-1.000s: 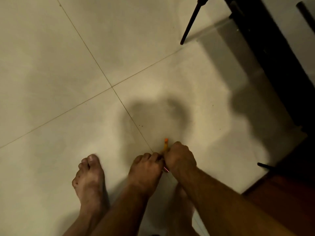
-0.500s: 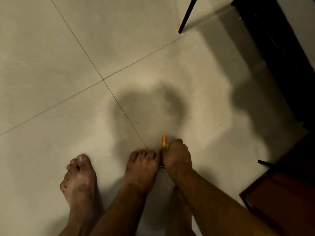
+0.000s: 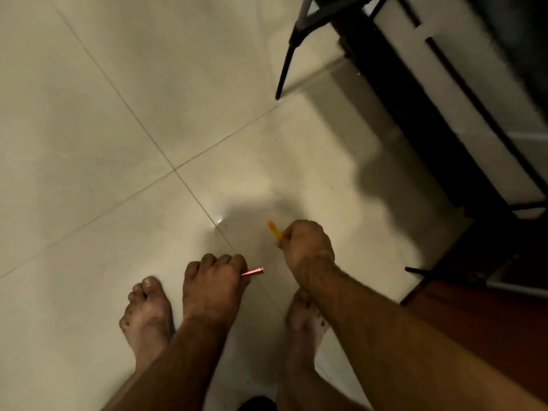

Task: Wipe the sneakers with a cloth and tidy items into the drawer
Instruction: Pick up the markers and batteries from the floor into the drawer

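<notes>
Most of the orange piece (image 3: 275, 229) lies hidden inside the curled fingers of the right hand (image 3: 308, 247); only its tip shows, too small to tell what it is. The pink metallic piece (image 3: 252, 272) likewise disappears into the left hand (image 3: 212, 281), one short end visible. The right foot (image 3: 305, 321) is largely covered by the right forearm. The dark furniture (image 3: 415, 84) at upper right is blurred and cut off by the frame edges.

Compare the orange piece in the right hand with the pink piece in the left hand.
The slim orange plastic stick pokes up and away from the right hand; the shiny pink metallic tube juts sideways from the left hand. Orange looks matte, pink glossy. Both are thin, mostly hidden by gripping fingers.
</notes>
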